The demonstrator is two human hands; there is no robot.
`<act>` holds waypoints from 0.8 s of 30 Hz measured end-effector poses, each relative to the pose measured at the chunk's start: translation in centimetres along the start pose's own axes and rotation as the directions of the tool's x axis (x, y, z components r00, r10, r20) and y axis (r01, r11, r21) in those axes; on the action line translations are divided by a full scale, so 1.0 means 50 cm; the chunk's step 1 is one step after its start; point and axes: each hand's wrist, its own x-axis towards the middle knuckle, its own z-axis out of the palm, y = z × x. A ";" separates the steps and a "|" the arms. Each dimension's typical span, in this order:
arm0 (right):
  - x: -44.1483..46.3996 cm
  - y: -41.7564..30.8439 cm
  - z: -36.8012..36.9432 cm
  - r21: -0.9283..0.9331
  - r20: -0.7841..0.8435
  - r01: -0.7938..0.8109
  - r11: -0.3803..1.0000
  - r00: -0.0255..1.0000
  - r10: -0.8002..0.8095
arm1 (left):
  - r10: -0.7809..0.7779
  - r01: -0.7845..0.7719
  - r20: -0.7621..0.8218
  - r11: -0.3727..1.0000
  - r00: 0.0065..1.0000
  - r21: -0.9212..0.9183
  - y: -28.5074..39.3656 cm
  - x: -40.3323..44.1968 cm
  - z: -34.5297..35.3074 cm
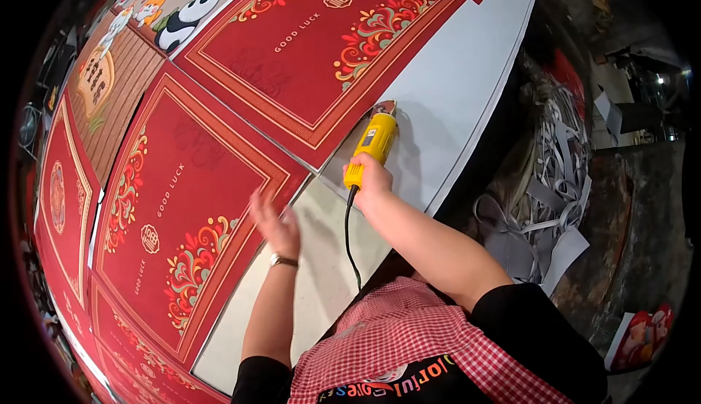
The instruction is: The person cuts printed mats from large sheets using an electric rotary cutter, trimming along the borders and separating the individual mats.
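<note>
Taking the upper red panel (285,57) as landmark, my right hand (374,176), the nearer one, is wrapped around the yellow power tool (377,140) just off its right edge. The tool's long axis points away from me, its metal head (385,107) close by that edge; contact I can't tell. Nearer me than that panel, my left hand (277,230) is loose, grasping nothing, at the lower red panel's (175,185) border.
</note>
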 end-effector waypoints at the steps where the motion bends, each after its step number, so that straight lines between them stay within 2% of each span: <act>1: 0.009 -0.011 0.004 -0.004 0.001 0.005 1.000 1.000 -0.005 | 0.068 -0.065 0.043 0.995 0.997 -0.082 0.054 0.021 0.031; 2: 0.019 -0.021 0.007 -0.008 0.006 0.003 1.000 1.000 -0.003 | 0.125 -0.112 0.093 0.984 0.988 -0.139 0.100 0.038 0.064; 4: 0.046 -0.042 0.011 0.001 0.021 0.017 1.000 1.000 -0.017 | 0.147 -0.130 0.176 0.986 0.973 -0.106 0.156 0.044 0.152; 6: 0.080 -0.066 0.013 0.007 0.030 -0.005 1.000 1.000 0.005 | -0.164 0.087 0.325 0.967 0.931 0.238 0.207 0.032 0.219; 7: 0.097 -0.082 0.014 0.014 0.031 -0.025 1.000 0.999 0.024 | -0.163 0.087 0.319 0.967 0.934 0.239 0.216 0.033 0.239; 9: 0.125 -0.114 0.017 -0.005 0.043 -0.014 1.000 0.999 0.014 | -0.463 0.320 0.274 0.840 0.843 0.438 0.237 0.028 0.268; 15: 0.188 -0.216 0.018 -0.014 0.088 -0.036 0.999 0.995 0.038 | -0.452 0.298 0.113 0.735 0.885 0.609 0.271 0.028 0.286; 24: 0.272 -0.342 0.046 -0.023 0.074 -0.024 0.999 0.997 0.026 | -0.385 0.312 0.010 0.762 0.923 0.568 0.268 0.022 0.301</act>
